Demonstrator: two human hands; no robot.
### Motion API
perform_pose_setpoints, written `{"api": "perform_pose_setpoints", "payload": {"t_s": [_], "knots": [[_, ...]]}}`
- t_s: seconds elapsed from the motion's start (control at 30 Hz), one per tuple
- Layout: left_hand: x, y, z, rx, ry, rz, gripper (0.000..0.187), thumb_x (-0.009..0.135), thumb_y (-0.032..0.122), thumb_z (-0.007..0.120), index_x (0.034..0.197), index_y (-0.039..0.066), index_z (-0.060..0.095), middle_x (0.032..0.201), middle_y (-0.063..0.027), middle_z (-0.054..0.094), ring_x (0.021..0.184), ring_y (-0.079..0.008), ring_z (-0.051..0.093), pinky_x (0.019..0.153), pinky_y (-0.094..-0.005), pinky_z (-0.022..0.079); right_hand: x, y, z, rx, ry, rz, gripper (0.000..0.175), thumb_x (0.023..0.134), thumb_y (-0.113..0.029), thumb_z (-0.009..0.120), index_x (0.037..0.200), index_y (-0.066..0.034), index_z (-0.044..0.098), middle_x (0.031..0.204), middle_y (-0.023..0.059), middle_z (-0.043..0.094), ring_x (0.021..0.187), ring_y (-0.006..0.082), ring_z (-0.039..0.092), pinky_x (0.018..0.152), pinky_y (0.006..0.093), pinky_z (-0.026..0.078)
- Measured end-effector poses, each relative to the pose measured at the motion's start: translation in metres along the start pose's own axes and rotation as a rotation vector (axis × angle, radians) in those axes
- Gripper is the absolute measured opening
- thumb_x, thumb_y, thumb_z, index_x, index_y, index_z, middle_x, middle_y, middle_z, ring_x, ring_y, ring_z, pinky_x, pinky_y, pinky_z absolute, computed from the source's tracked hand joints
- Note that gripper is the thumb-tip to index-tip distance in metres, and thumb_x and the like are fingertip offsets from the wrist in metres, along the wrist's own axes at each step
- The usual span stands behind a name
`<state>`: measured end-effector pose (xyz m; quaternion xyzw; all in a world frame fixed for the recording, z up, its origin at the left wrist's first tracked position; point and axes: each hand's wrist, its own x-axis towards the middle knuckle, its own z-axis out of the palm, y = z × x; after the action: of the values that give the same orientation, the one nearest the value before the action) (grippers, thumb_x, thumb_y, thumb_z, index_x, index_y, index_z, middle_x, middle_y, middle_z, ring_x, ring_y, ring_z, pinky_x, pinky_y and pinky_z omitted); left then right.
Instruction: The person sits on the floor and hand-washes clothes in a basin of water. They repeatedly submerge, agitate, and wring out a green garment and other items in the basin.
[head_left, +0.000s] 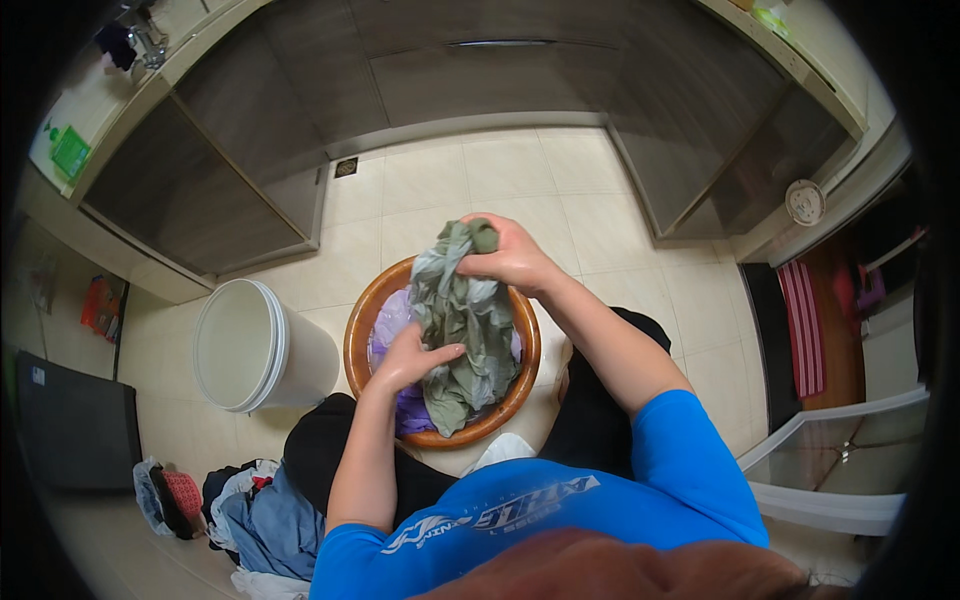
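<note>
My right hand (514, 253) grips the upper end of a wet, crumpled green and pale grey garment (469, 322). The cloth hangs down into a round brown basin (529, 330) that stands on the floor between my legs. Against the garment's left side is my left hand (409, 360), its thumb extended across the front of the fabric. Its other fingers are partly hidden and blurred, so a firm hold is not clear. Purple and lilac cloth (390, 322) lies in the basin, partly covered by the garment.
A white plastic bucket (307, 349) stands left of the basin. Clothes (274, 521) are heaped on the floor by my left leg, near a lined trash bin (169, 499). Grey cabinets (495, 82) surround the tiled floor ahead. A striped mat (802, 330) lies beyond the doorway at right.
</note>
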<state>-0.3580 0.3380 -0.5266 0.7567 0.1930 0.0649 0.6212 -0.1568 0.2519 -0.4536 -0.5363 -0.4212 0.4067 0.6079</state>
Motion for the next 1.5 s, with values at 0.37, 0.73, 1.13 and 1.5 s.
{"api": "perform_pose_setpoints", "payload": {"t_s": [0.37,0.73,1.13,1.5], "knots": [[-0.003,0.026,-0.006,-1.001,0.153,0.084,0.042,0.087,0.022,0.061,0.122,0.002,0.05,0.117,-0.0105,0.056,0.111,-0.021,0.052,0.094,-0.0373,0.043,0.007,0.017,-0.019,0.091,0.181,0.121,0.035,0.074,-0.017,0.071,0.1,0.0,0.057,0.087,0.0052,0.063,0.078,0.0139,0.061,0.072,0.0279,0.051],[0.023,-0.005,0.057,-1.246,0.445,-0.423,0.04,0.089,0.045,0.046,0.101,0.01,0.06,0.095,-0.0099,0.064,0.08,-0.0251,0.063,0.072,-0.043,0.052,0.001,0.061,0.068,-0.867,0.145,-0.505,0.022,0.064,-0.018,0.07,0.082,-0.01,0.06,0.076,0.0117,0.061,0.072,0.0313,0.061,0.062,0.0398,0.049],[0.011,0.005,0.055,-1.247,0.244,-0.368,0.04,0.092,0.04,0.044,0.111,0.007,0.056,0.103,-0.0065,0.062,0.091,-0.0189,0.061,0.08,-0.0349,0.051,-0.004,0.06,0.066,-0.731,0.179,-0.509,0.016,0.063,-0.011,0.066,0.077,-0.0116,0.059,0.078,0.0126,0.062,0.075,0.0313,0.061,0.064,0.0401,0.049],[-0.008,0.047,0.017,-1.077,0.22,-0.068,0.035,0.094,0.027,0.045,0.112,-0.001,0.055,0.108,-0.011,0.061,0.096,-0.0175,0.06,0.085,-0.0303,0.048,-0.001,0.03,-0.004,-0.124,-0.288,0.188,0.072,0.066,-0.03,0.08,0.127,-0.0065,0.049,0.114,0.0118,0.057,0.107,0.0203,0.054,0.092,0.0326,0.044]]}}
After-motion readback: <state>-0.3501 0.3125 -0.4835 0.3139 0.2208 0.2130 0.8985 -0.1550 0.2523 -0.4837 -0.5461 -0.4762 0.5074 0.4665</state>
